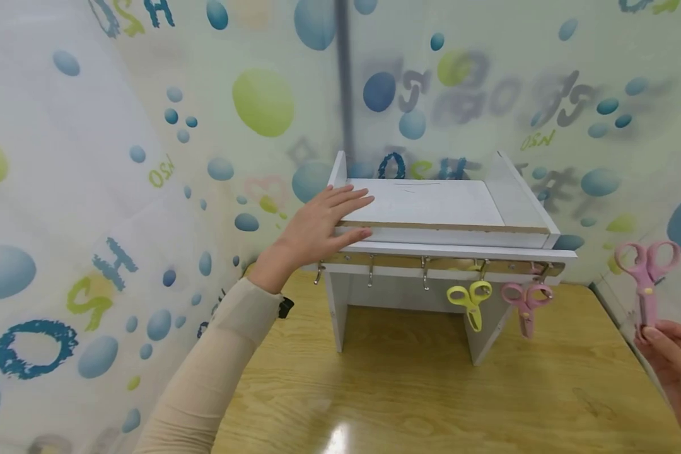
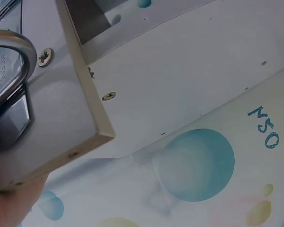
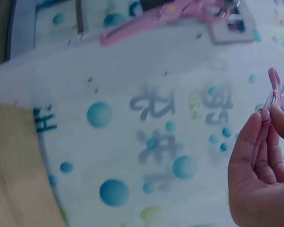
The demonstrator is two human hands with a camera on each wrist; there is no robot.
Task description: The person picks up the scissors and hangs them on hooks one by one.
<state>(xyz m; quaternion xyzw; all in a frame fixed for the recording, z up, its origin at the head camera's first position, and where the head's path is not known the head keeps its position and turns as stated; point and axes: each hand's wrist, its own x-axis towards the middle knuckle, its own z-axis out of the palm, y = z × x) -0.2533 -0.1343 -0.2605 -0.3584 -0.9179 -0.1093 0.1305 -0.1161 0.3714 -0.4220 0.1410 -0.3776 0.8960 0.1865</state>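
Observation:
My left hand [image 1: 318, 221] rests on the left end of a white shelf [image 1: 437, 205], fingers stretched over its top and thumb along the front edge. In the left wrist view, part of that hand [image 2: 19, 203] shows beside the board's corner, near a metal hook [image 2: 28, 61]. At the far right, my right hand [image 1: 678, 359] pinches pink scissors [image 1: 647, 293] by the blade end, with the handle loops pointing up. Yellow scissors [image 1: 474, 315] and another pair of pink scissors [image 1: 526, 318] hang from hooks under the shelf's front.
A metal hook rail [image 1: 397, 261] runs along the shelf's front; its left hooks [image 1: 371, 271] carry nothing. The shelf stands on a wooden table [image 1: 408, 397]. Patterned sheeting [image 1: 204, 145] rises behind and to the left. A small black object [image 1: 285, 307] lies beside my left forearm.

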